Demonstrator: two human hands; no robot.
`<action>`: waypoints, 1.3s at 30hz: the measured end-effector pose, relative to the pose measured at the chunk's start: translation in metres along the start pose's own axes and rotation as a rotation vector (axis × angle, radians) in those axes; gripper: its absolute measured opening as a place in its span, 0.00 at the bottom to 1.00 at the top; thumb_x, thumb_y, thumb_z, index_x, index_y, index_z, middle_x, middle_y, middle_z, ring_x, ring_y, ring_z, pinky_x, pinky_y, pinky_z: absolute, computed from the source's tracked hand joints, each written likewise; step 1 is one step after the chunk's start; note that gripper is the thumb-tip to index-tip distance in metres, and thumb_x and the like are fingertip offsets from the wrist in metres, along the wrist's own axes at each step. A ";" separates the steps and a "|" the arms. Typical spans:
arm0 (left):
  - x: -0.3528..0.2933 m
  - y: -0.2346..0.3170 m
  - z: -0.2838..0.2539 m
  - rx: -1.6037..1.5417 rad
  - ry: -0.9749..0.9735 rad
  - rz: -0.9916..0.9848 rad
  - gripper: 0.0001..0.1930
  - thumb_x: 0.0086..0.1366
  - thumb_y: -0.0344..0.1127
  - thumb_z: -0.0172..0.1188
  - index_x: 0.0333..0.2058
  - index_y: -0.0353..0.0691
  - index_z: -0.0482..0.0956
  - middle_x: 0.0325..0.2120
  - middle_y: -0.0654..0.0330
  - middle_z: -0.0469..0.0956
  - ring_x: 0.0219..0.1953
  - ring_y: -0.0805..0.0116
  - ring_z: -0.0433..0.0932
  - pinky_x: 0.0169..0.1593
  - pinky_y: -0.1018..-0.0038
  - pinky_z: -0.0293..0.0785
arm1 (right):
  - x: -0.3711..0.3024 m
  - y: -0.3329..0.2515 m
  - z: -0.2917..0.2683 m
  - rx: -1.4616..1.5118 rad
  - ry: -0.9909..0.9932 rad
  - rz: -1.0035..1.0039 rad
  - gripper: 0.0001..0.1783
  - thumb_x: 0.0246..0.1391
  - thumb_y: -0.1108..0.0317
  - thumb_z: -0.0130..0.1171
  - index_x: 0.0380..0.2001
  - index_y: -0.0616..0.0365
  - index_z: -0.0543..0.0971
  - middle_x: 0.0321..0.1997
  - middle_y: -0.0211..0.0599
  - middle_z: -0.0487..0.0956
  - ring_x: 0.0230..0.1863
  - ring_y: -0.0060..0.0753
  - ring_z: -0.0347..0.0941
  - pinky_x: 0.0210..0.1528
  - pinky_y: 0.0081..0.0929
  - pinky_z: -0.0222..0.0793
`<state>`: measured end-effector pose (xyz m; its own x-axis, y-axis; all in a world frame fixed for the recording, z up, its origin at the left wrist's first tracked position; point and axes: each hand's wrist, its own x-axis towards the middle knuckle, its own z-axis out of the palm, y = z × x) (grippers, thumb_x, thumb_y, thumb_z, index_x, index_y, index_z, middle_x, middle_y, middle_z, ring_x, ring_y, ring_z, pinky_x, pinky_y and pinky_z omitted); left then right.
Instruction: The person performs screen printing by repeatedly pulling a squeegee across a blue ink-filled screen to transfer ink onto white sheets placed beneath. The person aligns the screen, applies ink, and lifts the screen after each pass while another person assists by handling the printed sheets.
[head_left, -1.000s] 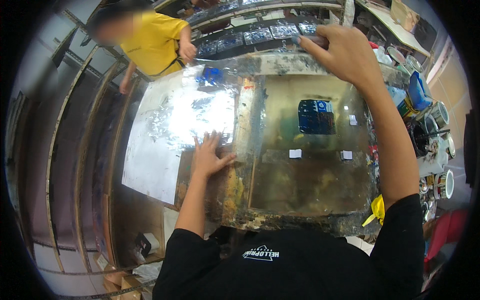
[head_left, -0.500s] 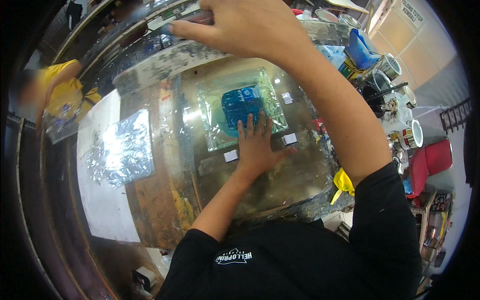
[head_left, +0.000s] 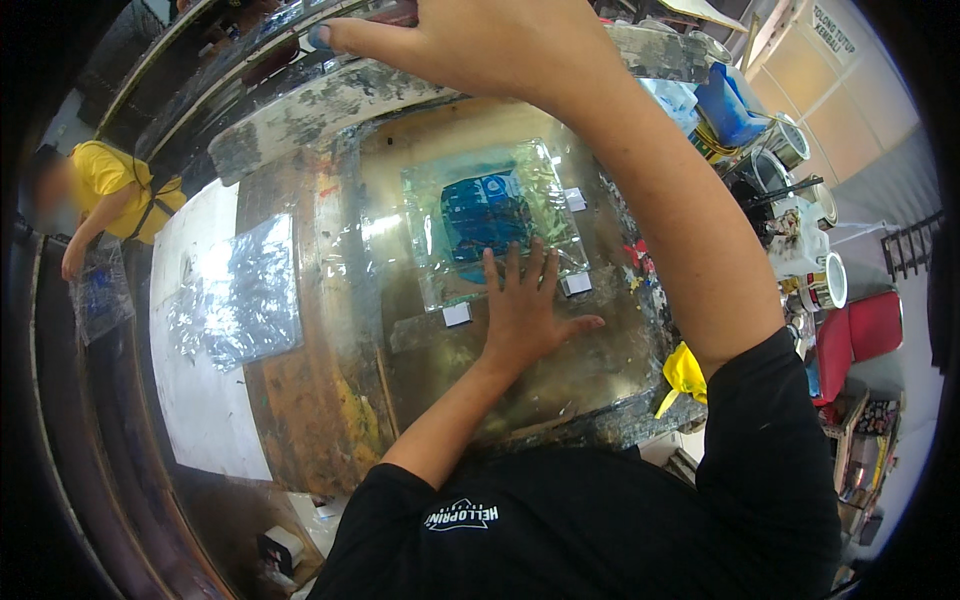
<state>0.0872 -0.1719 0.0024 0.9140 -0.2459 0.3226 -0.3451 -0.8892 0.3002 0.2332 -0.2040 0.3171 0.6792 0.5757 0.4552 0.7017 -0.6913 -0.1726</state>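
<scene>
My left hand (head_left: 527, 309) lies flat with spread fingers on the near edge of a clear plastic bag (head_left: 418, 235) on the tabletop. A dark blue printed patch (head_left: 478, 218) shows in the bag's middle, just beyond my fingertips. The bag's right and near edges meet small white tabs (head_left: 577, 284) fixed to the table; another white tab (head_left: 457, 315) sits at its near left corner. My right hand (head_left: 480, 45) is raised high at the top of the view, its thumb stretched left with a blue-stained tip. Its other fingers are cut off, so any hold is hidden.
Left on the table, a stack of shiny clear plastic bags (head_left: 262, 290) lies on white sheeting (head_left: 205, 420). An ink-stained board (head_left: 290, 125) runs along the far side. Cans (head_left: 822, 282) crowd the right, near a yellow cloth (head_left: 684, 378). A person in yellow (head_left: 110, 180) holds a plastic bag (head_left: 103, 295).
My left hand and the plastic bag have slid slightly right and nearer, up against the white tabs. My right hand stays raised. The person in yellow has lowered their bag.
</scene>
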 end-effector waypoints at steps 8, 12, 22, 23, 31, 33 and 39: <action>0.008 -0.054 -0.137 -0.839 0.249 -0.779 0.30 0.59 0.39 0.81 0.56 0.32 0.80 0.54 0.46 0.83 0.52 0.58 0.84 0.56 0.64 0.81 | -0.025 0.006 0.030 -0.039 0.155 -0.106 0.38 0.63 0.33 0.55 0.24 0.62 0.84 0.25 0.54 0.82 0.31 0.55 0.82 0.38 0.50 0.75; -0.016 -0.095 -0.199 -1.139 0.467 -0.535 0.27 0.58 0.31 0.81 0.54 0.33 0.80 0.42 0.52 0.87 0.41 0.68 0.86 0.49 0.73 0.82 | -0.082 0.001 0.064 -0.110 0.099 -0.117 0.32 0.64 0.35 0.58 0.42 0.58 0.83 0.33 0.51 0.84 0.40 0.55 0.82 0.47 0.52 0.74; -0.111 -0.112 -0.086 -0.176 0.229 -0.649 0.55 0.34 0.63 0.87 0.59 0.36 0.80 0.45 0.53 0.74 0.51 0.52 0.73 0.56 0.55 0.71 | -0.200 0.008 0.142 0.072 -0.511 0.078 0.15 0.51 0.63 0.68 0.44 0.51 0.84 0.40 0.43 0.87 0.45 0.54 0.82 0.50 0.54 0.73; -0.114 -0.114 -0.082 -0.132 0.201 -0.654 0.57 0.32 0.66 0.87 0.59 0.37 0.80 0.44 0.53 0.72 0.51 0.51 0.71 0.56 0.54 0.69 | -0.209 0.002 0.148 0.049 -0.463 0.088 0.15 0.51 0.63 0.68 0.44 0.51 0.84 0.40 0.41 0.86 0.46 0.52 0.82 0.51 0.53 0.71; -0.115 -0.117 -0.077 -0.084 0.229 -0.593 0.55 0.33 0.64 0.86 0.60 0.40 0.81 0.42 0.57 0.69 0.48 0.53 0.70 0.53 0.57 0.68 | -0.216 -0.003 0.183 -0.090 -0.310 0.061 0.23 0.49 0.63 0.74 0.49 0.47 0.79 0.45 0.33 0.81 0.50 0.42 0.79 0.55 0.50 0.64; -0.115 -0.117 -0.079 -0.089 0.222 -0.598 0.52 0.32 0.61 0.87 0.57 0.39 0.82 0.41 0.56 0.70 0.48 0.52 0.70 0.53 0.57 0.69 | -0.201 0.007 0.194 -0.094 -0.257 0.043 0.24 0.48 0.64 0.75 0.49 0.47 0.79 0.46 0.33 0.80 0.50 0.42 0.78 0.56 0.51 0.64; -0.111 -0.113 -0.086 -0.091 0.212 -0.615 0.47 0.30 0.57 0.88 0.50 0.39 0.85 0.42 0.56 0.70 0.48 0.52 0.72 0.53 0.58 0.70 | -0.131 0.055 0.245 -0.112 -0.146 0.039 0.22 0.51 0.65 0.73 0.49 0.45 0.79 0.48 0.34 0.81 0.52 0.44 0.78 0.56 0.53 0.65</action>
<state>0.0059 -0.0108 0.0098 0.8917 0.3866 0.2355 0.2016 -0.8050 0.5579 0.2355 -0.2108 0.0337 0.7348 0.5994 0.3174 0.6518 -0.7536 -0.0858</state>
